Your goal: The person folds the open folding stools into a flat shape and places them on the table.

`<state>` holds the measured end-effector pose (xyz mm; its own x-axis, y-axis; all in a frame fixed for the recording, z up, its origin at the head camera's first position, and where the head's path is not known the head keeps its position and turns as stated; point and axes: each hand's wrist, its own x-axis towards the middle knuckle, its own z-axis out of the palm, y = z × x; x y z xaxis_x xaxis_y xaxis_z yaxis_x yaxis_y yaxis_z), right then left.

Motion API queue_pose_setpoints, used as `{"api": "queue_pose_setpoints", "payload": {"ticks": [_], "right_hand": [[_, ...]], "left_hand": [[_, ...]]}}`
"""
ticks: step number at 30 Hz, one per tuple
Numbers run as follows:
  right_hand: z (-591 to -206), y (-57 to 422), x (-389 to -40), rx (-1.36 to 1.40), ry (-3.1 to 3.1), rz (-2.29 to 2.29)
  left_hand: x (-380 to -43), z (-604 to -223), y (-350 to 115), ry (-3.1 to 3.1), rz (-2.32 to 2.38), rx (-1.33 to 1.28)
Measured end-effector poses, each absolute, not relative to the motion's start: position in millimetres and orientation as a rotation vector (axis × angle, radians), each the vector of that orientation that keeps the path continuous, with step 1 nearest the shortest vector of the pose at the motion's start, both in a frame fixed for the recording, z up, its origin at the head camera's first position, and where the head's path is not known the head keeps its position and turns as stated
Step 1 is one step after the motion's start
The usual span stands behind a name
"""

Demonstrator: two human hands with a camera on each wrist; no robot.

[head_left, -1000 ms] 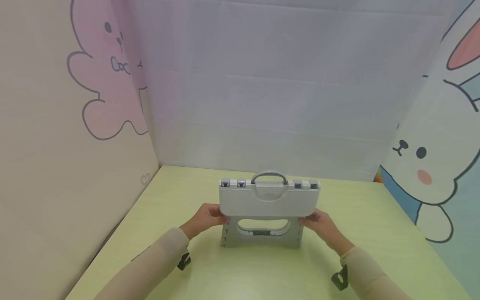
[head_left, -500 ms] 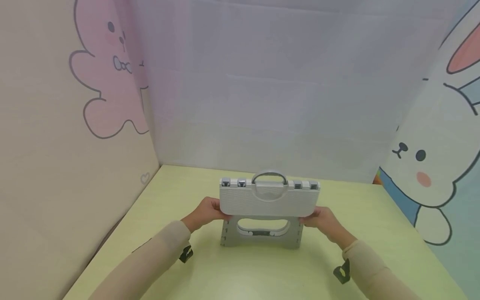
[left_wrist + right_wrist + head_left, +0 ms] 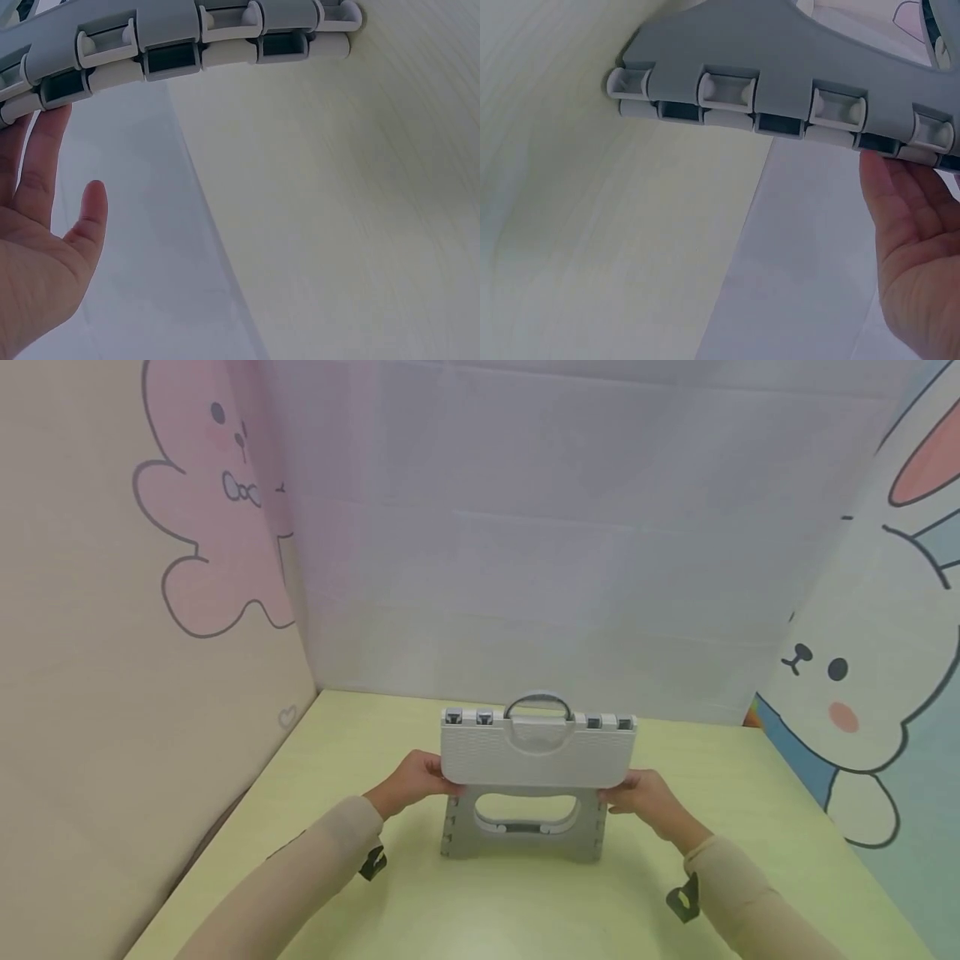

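A white and grey folding step stool [image 3: 534, 764] stands on the table in the head view, its textured white top panel hanging over the near side of a grey leg frame [image 3: 465, 837]. A looped carry handle [image 3: 542, 695] rises from its upper edge. My left hand [image 3: 415, 781] grips the stool's left side beneath the panel corner; my right hand [image 3: 647, 797] grips the right side likewise. The left wrist view shows fingers [image 3: 41, 161] against the hinged edge [image 3: 172, 64]. Fingertips of the right hand [image 3: 922, 232] touch the opposite hinged edge in the right wrist view.
The pale yellow table [image 3: 517, 910] runs back to a plain light curtain [image 3: 525, 568]. Side walls carry a pink cartoon figure [image 3: 217, 527] at left and a white rabbit [image 3: 847, 693] at right. Dark straps [image 3: 372, 862] hang at both sleeves.
The panel's upper edge and the handle have risen slightly in the head view, and both hands sit a little higher at the stool's sides. The leg frame stays in place.
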<state>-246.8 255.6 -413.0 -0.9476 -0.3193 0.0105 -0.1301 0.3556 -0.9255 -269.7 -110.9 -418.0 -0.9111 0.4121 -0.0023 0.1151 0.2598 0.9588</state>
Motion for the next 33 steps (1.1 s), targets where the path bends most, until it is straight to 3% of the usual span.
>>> {"api": "queue_pose_setpoints", "payload": {"ticks": [33], "right_hand": [[-419, 257, -247, -0.422, 2.335, -1.798]], "left_hand": [[-266, -428, -106, 2.076, 1.916, 0.352]]}}
